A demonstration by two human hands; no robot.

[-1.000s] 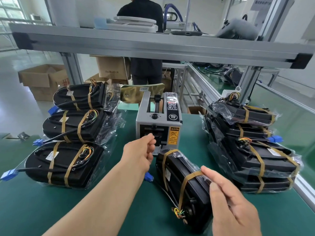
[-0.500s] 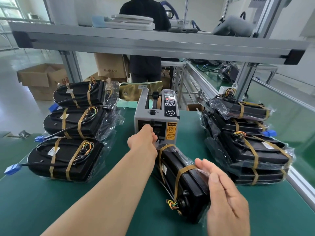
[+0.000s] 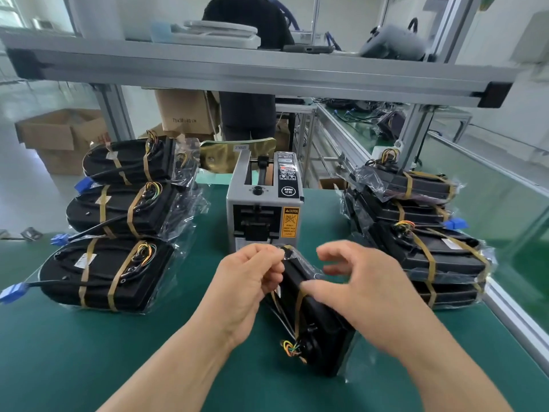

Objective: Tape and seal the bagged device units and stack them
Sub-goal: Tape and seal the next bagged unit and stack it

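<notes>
While the left hand point(image 3: 249, 281) pinches the bagged unit point(image 3: 322, 321), the right hand point(image 3: 367, 289) hovers, fingers point(image 3: 329, 251) spread

Work bench point(image 3: 89, 367): green mat top, alu. edge rail at rt. Overhead shelf beam point(image 3: 237, 75): alu. extrusion, carried on slotted posts point(image 3: 114, 114). Floor point(image 3: 20, 197): pale, glossy, reflecting daylight. Window point(image 3: 9, 10) upper lt, bright. Wall point(image 3: 487, 40) at rt: white. Open cardboard box point(image 3: 56, 135) on floor beyond bench, lt side; taller box point(image 3: 184, 114) w/ cm marking near it. Second green-topped bench line point(image 3: 353, 126) runs away at rt. Person point(image 3: 246, 114) in dark clothing stands behind shelf.
</notes>
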